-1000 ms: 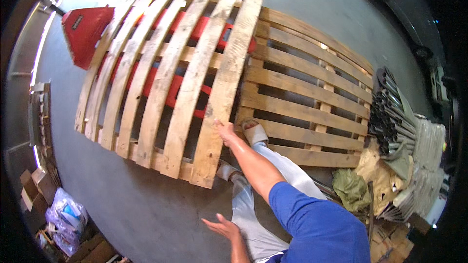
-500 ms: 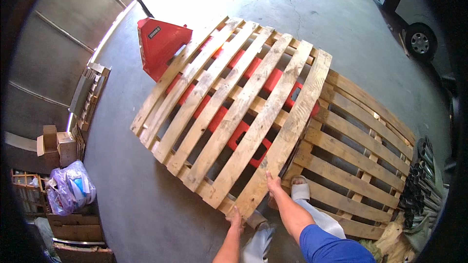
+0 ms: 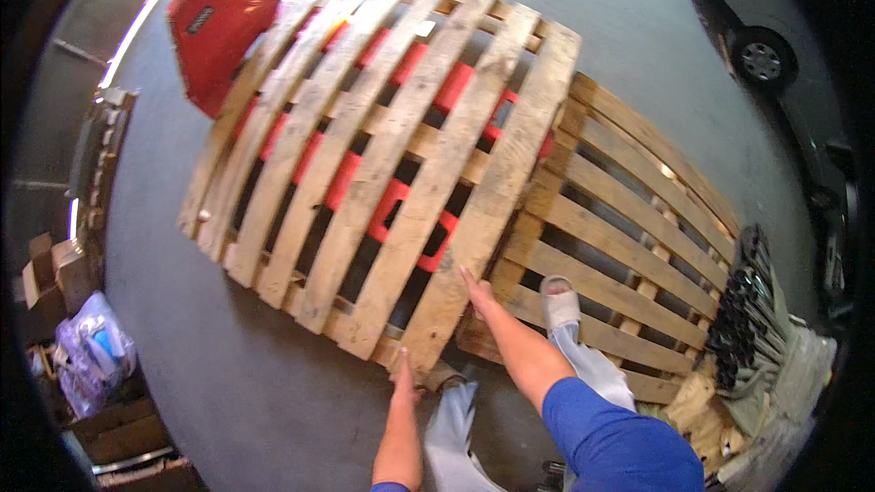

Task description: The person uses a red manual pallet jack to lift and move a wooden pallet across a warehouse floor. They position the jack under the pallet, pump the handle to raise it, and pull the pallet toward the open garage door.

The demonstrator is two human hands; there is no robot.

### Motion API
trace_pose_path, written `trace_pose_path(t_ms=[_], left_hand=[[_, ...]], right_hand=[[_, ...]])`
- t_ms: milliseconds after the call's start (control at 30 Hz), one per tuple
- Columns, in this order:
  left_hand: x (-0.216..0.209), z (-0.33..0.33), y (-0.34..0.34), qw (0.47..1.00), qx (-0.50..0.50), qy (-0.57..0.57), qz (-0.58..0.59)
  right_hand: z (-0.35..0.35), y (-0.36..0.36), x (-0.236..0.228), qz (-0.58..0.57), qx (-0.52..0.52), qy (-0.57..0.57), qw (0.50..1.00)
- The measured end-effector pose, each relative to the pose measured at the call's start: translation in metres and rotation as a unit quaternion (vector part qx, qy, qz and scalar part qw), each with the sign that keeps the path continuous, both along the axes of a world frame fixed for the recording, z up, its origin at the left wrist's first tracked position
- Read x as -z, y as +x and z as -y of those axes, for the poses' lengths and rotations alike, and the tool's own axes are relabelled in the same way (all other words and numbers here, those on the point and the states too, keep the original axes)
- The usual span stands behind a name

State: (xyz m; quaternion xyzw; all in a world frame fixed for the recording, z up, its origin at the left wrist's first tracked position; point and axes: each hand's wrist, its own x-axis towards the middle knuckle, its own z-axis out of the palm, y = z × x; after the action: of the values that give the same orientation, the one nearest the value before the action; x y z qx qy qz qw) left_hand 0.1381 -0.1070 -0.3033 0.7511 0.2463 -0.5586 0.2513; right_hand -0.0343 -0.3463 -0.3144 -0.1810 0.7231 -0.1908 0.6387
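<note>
A slatted wooden pallet (image 3: 437,128) lies tilted across the red forks of a pallet jack (image 3: 214,46). My left hand (image 3: 406,381) grips the pallet's near corner, thumb on top and the other fingers hidden beneath. Farther along the same edge, my right hand (image 3: 476,294) is closed on the end board, its fingertips out of sight under the wood. The red forks show through the gaps between the boards. A second wooden pallet (image 3: 629,241) lies on the floor to the right, against the held edge, and my right foot stands on it.
Black tubes and grey cloth (image 3: 761,337) lie past the second pallet's right end. Cardboard boxes (image 3: 68,273) and a purple plastic bag (image 3: 96,351) stand at the left by the wall. A parked vehicle's wheel (image 3: 763,59) is at the far right.
The view has shifted, so the pallets and jack sit farther left and higher in the picture. Both hands keep their hold on the pallet's edge.
</note>
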Motion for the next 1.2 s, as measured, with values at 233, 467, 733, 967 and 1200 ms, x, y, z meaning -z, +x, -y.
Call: trace_pose_path(t_ms=[233, 467, 733, 967, 1200], left_hand=[[-0.005, 0.039, -0.048, 0.984, -0.005, 0.047, 0.17], [0.012, 0.034, -0.07, 0.962, 0.0, -0.006, 0.272], [0.013, 0.026, -0.081, 0.955, -0.027, -0.081, 0.285], [0.0, -0.006, -0.071, 0.937, -0.052, -0.162, 0.306], [-0.046, 0.007, -0.067, 0.944, -0.034, -0.075, 0.318]], right_hand=[[0.117, -0.101, 0.01, -0.235, -0.009, -0.087, 0.968], [0.213, -0.114, 0.045, 0.074, 0.095, 0.009, 0.993], [0.201, -0.106, 0.049, 0.057, 0.065, -0.006, 0.996], [0.186, -0.066, -0.044, -0.003, 0.0, 0.056, 0.998], [0.172, -0.068, -0.011, -0.078, 0.033, 0.0, 0.996]])
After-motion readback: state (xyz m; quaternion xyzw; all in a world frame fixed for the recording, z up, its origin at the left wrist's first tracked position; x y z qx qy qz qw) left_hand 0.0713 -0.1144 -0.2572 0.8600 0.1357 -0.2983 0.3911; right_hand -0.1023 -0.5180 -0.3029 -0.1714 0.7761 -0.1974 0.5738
